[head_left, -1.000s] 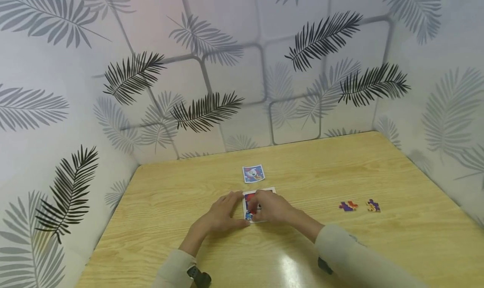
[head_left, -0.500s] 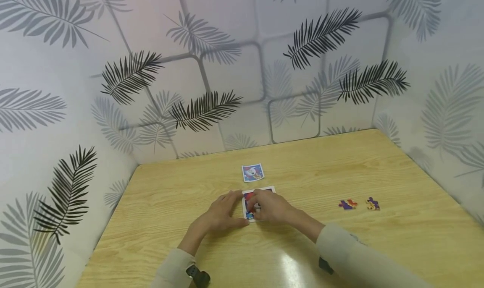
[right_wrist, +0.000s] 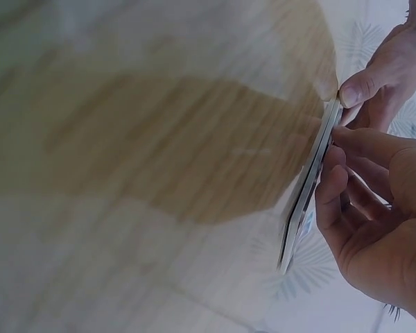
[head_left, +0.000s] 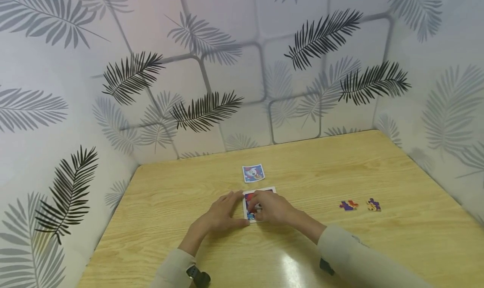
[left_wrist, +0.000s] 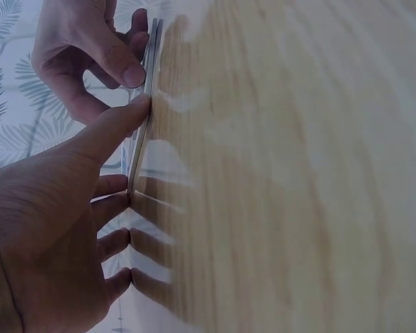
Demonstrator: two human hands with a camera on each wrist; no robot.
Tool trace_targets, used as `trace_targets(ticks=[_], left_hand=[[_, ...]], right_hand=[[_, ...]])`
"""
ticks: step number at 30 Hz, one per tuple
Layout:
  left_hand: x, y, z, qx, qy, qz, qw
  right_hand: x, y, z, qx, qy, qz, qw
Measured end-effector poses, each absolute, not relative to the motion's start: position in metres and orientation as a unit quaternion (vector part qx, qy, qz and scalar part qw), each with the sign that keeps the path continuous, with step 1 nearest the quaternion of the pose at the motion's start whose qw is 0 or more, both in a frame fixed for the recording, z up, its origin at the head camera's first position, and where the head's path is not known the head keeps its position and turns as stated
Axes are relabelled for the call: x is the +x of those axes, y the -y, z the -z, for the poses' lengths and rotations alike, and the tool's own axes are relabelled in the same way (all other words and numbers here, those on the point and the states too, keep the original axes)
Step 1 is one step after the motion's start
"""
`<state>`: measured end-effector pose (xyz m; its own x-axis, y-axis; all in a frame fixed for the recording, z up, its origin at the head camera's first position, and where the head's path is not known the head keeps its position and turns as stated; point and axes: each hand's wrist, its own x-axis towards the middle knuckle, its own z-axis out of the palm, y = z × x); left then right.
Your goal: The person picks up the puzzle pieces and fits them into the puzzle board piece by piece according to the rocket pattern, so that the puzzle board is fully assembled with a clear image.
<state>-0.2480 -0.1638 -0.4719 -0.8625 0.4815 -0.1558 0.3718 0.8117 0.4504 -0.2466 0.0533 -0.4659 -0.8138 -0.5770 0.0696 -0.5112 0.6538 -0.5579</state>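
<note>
A square jigsaw board (head_left: 270,189) with a white border and a red and blue picture lies on the table, partly hidden by the hands. My left hand (head_left: 223,212) rests at its left side, fingers spread. The index fingertip is at the far left corner and the thumb (left_wrist: 128,118) at the near edge. My right hand (head_left: 274,207) is over the board with bent fingers; its fingertips (right_wrist: 343,135) are right at the board's surface. I cannot tell whether a piece is between them. Seen edge-on in the right wrist view, the board (right_wrist: 291,232) lies flat.
Beyond the board lies a small picture card (head_left: 253,173) of a white cartoon character. To the right are two loose jigsaw pieces, one purple and red (head_left: 348,205), one purple and yellow (head_left: 373,205). The wooden table (head_left: 166,195) meets leaf-patterned walls (head_left: 234,124).
The right hand's fingers shift slightly over the board's picture. The left hand, card and loose pieces stay where they were; the head view moves a little.
</note>
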Motion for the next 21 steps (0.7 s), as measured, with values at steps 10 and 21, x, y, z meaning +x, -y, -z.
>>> trace_targets(ticks=[10,21], left_hand=[[-0.2472,0.1652,0.4744,0.237,-0.941,-0.205,0.126],[-0.2473,0.1674,0.4767,0.259,-0.938,-0.205,0.106]], right_hand=[[-0.2458,-0.0553,0.4661,-0.298,-0.906,0.296,0.06],[-0.2461,-0.0541,0.4649,-0.284,-0.914,0.286,0.055]])
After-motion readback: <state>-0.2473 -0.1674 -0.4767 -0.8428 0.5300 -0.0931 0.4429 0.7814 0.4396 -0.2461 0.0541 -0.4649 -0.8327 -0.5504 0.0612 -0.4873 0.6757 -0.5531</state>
